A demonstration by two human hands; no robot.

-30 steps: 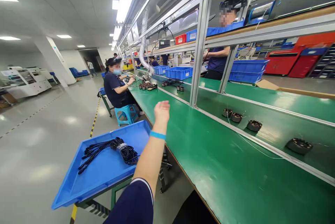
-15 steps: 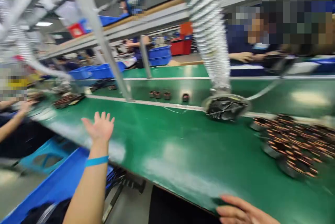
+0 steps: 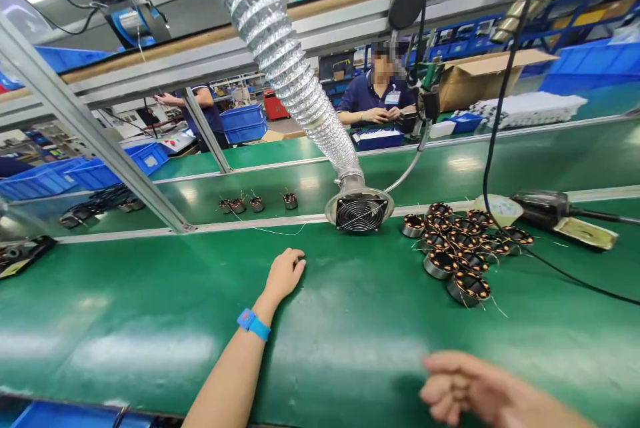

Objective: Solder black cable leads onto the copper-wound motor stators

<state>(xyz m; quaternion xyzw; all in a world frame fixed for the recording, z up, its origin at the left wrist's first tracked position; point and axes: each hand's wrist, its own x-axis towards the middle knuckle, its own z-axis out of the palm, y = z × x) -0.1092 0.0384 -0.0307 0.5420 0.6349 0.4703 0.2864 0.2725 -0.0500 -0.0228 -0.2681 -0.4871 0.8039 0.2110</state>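
My left hand [image 3: 286, 273], with a blue wristband [image 3: 254, 325] behind it, is low over the green bench top. Its fingers are loosely bent and slightly apart, and no object shows in it. At the lower right, my right hand [image 3: 475, 385] is a little blurred. Its forefinger reaches out while the other fingers curl loosely, and I see nothing held. Beyond it sits a cluster of wound motor stators [image 3: 463, 241], dark rings with copper coils and thin loose wires. Neither hand touches them.
A foil duct [image 3: 295, 61] ends in a round fan [image 3: 361, 213] at the bench divider. Several more stators [image 3: 256, 204] stand behind that divider. A black-handled tool [image 3: 543, 207] lies at right, with a black cable hanging nearby. A co-worker [image 3: 377, 98] sits opposite.
The view has swung to the right and steadied. My left hand, spread and raised before, is now lower with bent fingers. My right hand shows more fully, its fingers more curled.
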